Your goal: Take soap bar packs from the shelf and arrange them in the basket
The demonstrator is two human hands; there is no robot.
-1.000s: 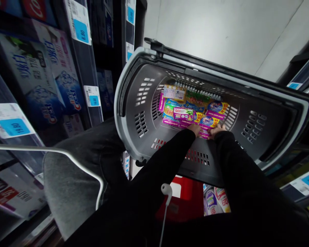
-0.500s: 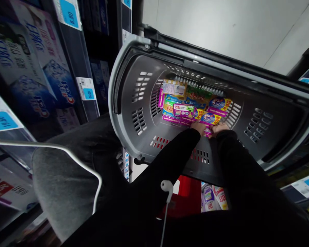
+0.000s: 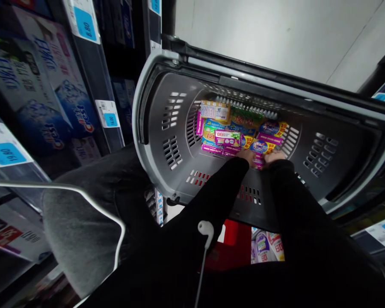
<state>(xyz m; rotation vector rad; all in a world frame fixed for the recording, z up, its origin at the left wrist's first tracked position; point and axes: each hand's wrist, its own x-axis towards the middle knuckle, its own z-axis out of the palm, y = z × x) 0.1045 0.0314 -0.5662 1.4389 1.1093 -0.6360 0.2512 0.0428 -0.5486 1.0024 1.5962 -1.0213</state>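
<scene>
Inside a deep grey shopping basket point(image 3: 208, 164), both my hands are low among bright soap packs. My left hand point(image 3: 247, 156) and my right hand point(image 3: 273, 157) close on either side of a pink soap pack point(image 3: 258, 162); their fingertips are partly hidden. Right above it sits a blue-and-yellow OMO soap pack point(image 3: 260, 146), with another OMO pack point(image 3: 271, 127) behind. To the left lie a pink-and-white soap pack point(image 3: 228, 137), a green-and-blue soap pack point(image 3: 209, 133) and a yellowish box point(image 3: 213, 110).
Toothpaste boxes point(image 3: 69, 92) fill the shelves at left, with price tags point(image 3: 107, 113) along the edges. A white cable point(image 3: 93, 201) crosses over my knee point(image 3: 70, 214). An earphone point(image 3: 205, 228) dangles in front of me. Bottles point(image 3: 266, 246) show below the basket, and pale floor point(image 3: 259, 38) beyond it.
Both hands stay at the same pink soap pack, which shows a little more between them. The view has shifted slightly, and the earphone has swung a little to the left.
</scene>
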